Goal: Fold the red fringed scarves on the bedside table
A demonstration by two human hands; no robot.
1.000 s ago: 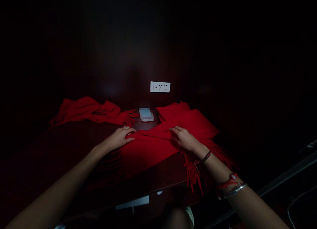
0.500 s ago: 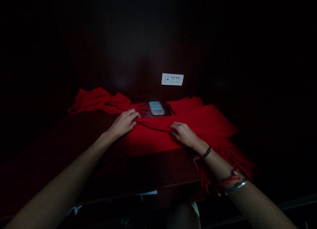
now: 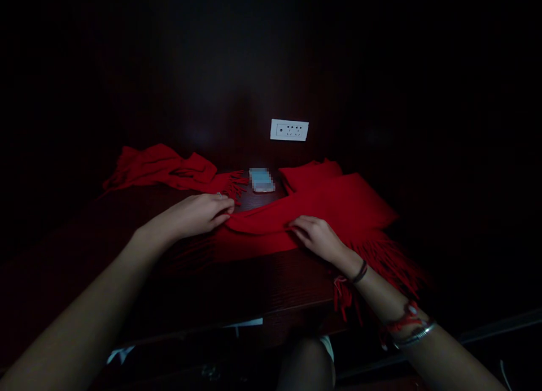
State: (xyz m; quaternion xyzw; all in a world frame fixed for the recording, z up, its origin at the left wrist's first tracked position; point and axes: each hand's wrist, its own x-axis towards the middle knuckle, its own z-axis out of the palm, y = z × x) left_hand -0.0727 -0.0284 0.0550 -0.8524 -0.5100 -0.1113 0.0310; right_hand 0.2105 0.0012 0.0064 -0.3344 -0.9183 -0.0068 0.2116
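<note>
A red fringed scarf [image 3: 271, 213] lies across the dark table, partly folded over itself, with its fringe spilling off at the right. My left hand [image 3: 207, 213] pinches the upper layer at its left end, the thumb and fingers pressed together. Farther right along the same edge, my right hand [image 3: 315, 236] grips the cloth between thumb and fingers. Between the hands the lifted edge sags slightly above the layer underneath. The left end's fringe is dim in shadow below my left forearm.
Another red fringed cloth [image 3: 163, 168] lies crumpled at the back left. A flat light-blue object [image 3: 261, 180], blurred out, rests on the table [image 3: 271, 281] near the wall. A white socket plate [image 3: 289, 130] is on the dark wall. My knee [image 3: 307, 363] shows below the table's front edge.
My left hand has come down and a little toward me, drawing the scarf's upper edge with it. My right hand keeps its grip with little movement. The view has shifted slightly.
</note>
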